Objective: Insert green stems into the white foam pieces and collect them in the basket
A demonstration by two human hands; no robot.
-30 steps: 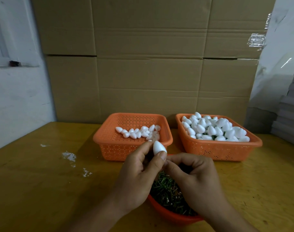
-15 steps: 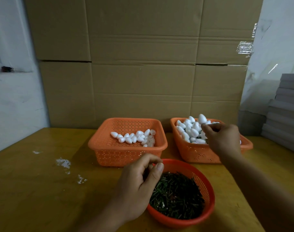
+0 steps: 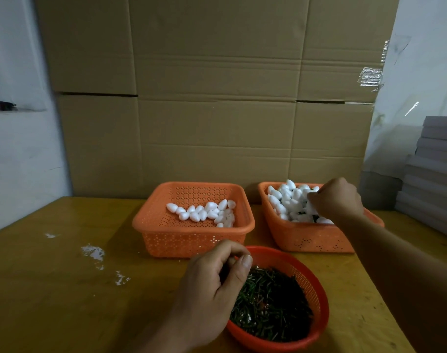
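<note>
A yellow-brown wooden table [image 3: 51, 289] fills the lower frame, marked with white flecks [image 3: 92, 252] at its left. Flattened cardboard sheets [image 3: 214, 98] stand upright along its far edge. White walls [image 3: 16, 154] flank both sides. A stack of grey boards [image 3: 433, 169] rests at the right edge. Lighting is dim and even.

R hand [image 3: 335, 198] is reaching into the right basket [image 3: 306, 240], fingers curled among white foam pieces [image 3: 287, 200]. L hand [image 3: 212, 286] is hovering w/ fingers curled over round bowl [image 3: 319, 296] of green stems [image 3: 270, 304]. Left basket [image 3: 171, 235] is holding fewer foam pcs.
</note>
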